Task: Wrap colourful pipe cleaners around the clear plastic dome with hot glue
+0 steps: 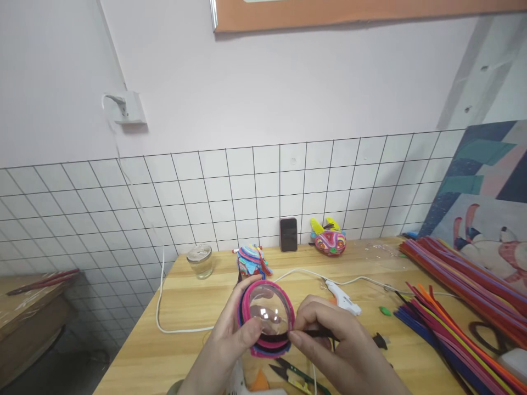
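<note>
My left hand [228,334] is wrapped around a clear plastic dome [269,307] whose rim is ringed with pink and dark pipe cleaners, its thumb lying across the front. At the dome's lower right edge, my right hand [333,340] pinches a black pipe cleaner [317,333] that runs along the rim. Below the hands lie thread snips [288,374] and a white glue gun [239,381] with an orange part, both partly cut off by the frame. Another white glue gun [343,298] rests behind my right hand.
Colourful pipe cleaners [448,340] lie in bundles at the right, near black-handled scissors [488,336]. Along the back stand a glass jar [200,262], a striped craft piece [252,259], a phone [289,235] and a yellow-eared craft animal [329,241]. A white cable [158,307] crosses the table.
</note>
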Demonstrator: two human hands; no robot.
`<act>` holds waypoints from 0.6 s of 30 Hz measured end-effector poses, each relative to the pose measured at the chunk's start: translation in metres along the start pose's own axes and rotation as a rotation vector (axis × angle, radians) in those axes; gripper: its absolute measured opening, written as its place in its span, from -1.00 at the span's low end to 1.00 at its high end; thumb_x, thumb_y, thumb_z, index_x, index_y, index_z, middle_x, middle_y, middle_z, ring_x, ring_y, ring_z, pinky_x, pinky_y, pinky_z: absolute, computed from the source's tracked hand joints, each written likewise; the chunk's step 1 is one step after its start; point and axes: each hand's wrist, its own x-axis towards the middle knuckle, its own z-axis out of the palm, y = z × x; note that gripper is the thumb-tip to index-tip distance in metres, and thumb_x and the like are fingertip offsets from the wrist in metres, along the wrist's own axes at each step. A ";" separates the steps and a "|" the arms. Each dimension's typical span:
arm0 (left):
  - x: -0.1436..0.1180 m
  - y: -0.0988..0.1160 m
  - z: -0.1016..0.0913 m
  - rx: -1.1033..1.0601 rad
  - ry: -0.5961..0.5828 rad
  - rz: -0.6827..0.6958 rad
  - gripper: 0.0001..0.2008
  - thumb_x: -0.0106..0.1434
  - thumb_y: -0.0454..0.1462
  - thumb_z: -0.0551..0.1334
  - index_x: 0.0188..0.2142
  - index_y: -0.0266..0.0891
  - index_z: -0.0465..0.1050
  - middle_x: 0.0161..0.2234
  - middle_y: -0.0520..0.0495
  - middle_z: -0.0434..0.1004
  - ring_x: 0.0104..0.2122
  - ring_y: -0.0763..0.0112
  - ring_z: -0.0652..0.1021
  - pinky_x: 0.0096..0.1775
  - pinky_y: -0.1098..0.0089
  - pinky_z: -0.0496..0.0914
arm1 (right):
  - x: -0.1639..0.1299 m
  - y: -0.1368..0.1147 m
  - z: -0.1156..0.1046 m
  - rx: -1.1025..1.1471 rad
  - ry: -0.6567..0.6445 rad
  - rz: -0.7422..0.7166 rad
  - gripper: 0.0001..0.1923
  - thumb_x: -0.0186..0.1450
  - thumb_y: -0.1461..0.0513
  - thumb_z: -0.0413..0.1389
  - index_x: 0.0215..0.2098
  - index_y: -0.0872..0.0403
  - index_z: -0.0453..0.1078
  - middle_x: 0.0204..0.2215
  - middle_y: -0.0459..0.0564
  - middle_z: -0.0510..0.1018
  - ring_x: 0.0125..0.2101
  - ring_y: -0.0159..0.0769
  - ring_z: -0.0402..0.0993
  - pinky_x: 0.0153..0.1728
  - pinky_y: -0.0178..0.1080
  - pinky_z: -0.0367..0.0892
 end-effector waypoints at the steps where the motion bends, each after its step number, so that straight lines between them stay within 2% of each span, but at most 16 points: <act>1: 0.000 0.000 -0.001 0.007 -0.006 -0.001 -0.44 0.12 -0.06 0.32 0.10 -0.09 0.33 0.01 -0.15 0.51 0.05 -0.02 0.41 0.05 0.15 0.26 | 0.000 0.000 0.000 0.017 -0.008 0.022 -0.84 0.27 0.27 0.08 -0.48 0.03 0.30 -0.52 -0.13 0.39 -0.51 -0.40 0.35 -0.55 -0.44 0.33; 8: 0.003 -0.004 -0.005 0.057 -0.069 -0.022 -0.38 0.11 0.06 0.27 0.12 -0.09 0.31 0.05 -0.18 0.46 0.09 -0.04 0.37 0.11 0.07 0.18 | 0.001 -0.001 -0.004 0.090 -0.079 0.125 -0.83 0.25 0.25 0.09 -0.50 0.04 0.27 -0.55 -0.17 0.34 -0.55 -0.43 0.27 -0.54 -0.42 0.26; 12: 0.003 -0.005 -0.006 0.064 -0.116 0.015 -0.29 0.06 0.17 0.22 0.11 -0.14 0.30 0.02 -0.23 0.45 0.08 -0.05 0.37 0.06 0.09 0.24 | 0.003 -0.002 -0.003 0.073 -0.098 0.142 -0.83 0.24 0.24 0.09 -0.50 0.05 0.27 -0.61 -0.20 0.26 -0.58 -0.43 0.19 -0.56 -0.41 0.17; 18: 0.006 -0.006 0.002 -0.005 -0.110 -0.043 -0.38 -0.02 -0.07 0.43 0.02 -0.09 0.34 -0.17 -0.10 0.53 -0.14 0.19 0.51 -0.17 0.31 0.37 | 0.004 0.000 0.000 -0.019 -0.070 0.139 -0.83 0.24 0.25 0.07 -0.51 0.04 0.28 -0.62 -0.21 0.24 -0.58 -0.42 0.18 -0.57 -0.40 0.14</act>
